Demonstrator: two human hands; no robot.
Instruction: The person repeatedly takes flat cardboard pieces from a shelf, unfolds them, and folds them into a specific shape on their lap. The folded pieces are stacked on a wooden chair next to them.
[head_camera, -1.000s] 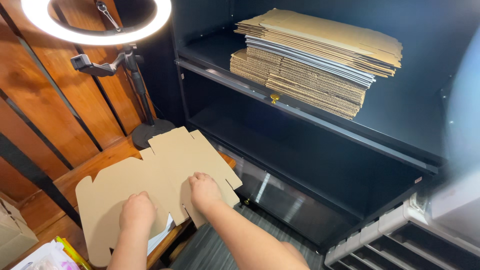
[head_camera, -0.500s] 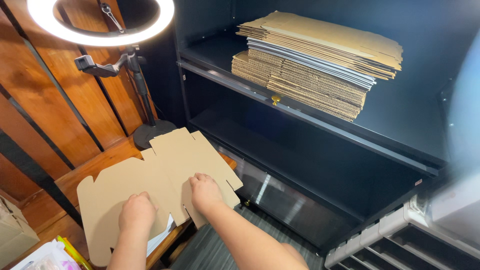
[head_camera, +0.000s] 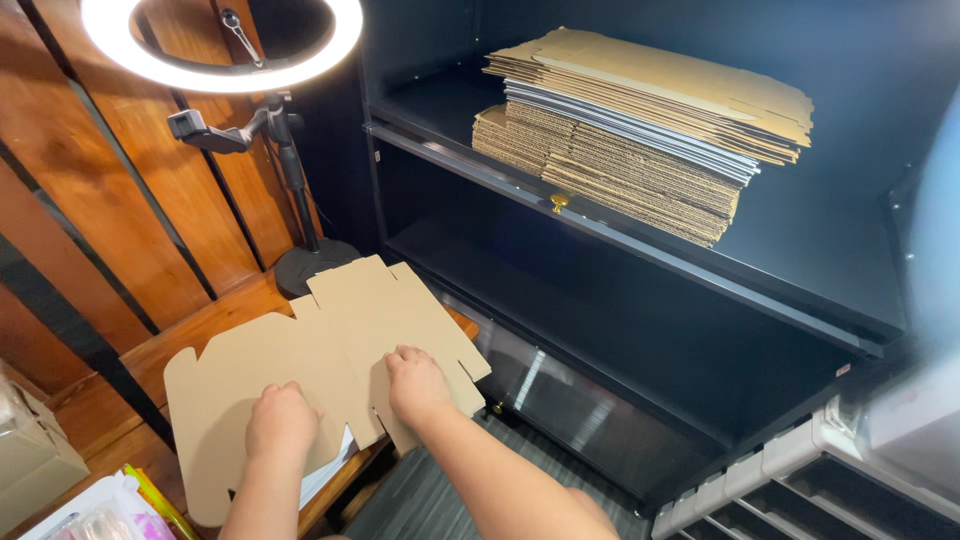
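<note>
Nearest to me, at about seven o'clock in the view, I am watching the left hand (head_camera: 282, 420) pressing down on the flat cardboard blank (head_camera: 330, 340); its fingers are curling under, knuckles up, closing into a loose fist against the sheet rather than gripping any edge. Just to its right, at about six o'clock, the right hand (head_camera: 418, 383) is resting palm down on the same blank, fingers bending and their tips pushing into the board near a notched flap; the forearm is running in from the bottom edge at five o'clock.

The cardboard blank is lying unfolded on the wooden tabletop (head_camera: 200, 325), plain brown, die-cut with rounded tabs on its left end and square notches on its right, its near corner hanging past the table's edge. A white sheet (head_camera: 325, 470) is peeking out under it by the left wrist.

Farther off, at ten o'clock, a round black stand base (head_camera: 315, 265) is sitting on the wood, its pole rising to a glowing ring light (head_camera: 220, 50) at eleven o'clock. At one o'clock, a stack of flat cardboard (head_camera: 640, 130) is lying on the upper shelf of a dark cabinet (head_camera: 640, 340).
</note>
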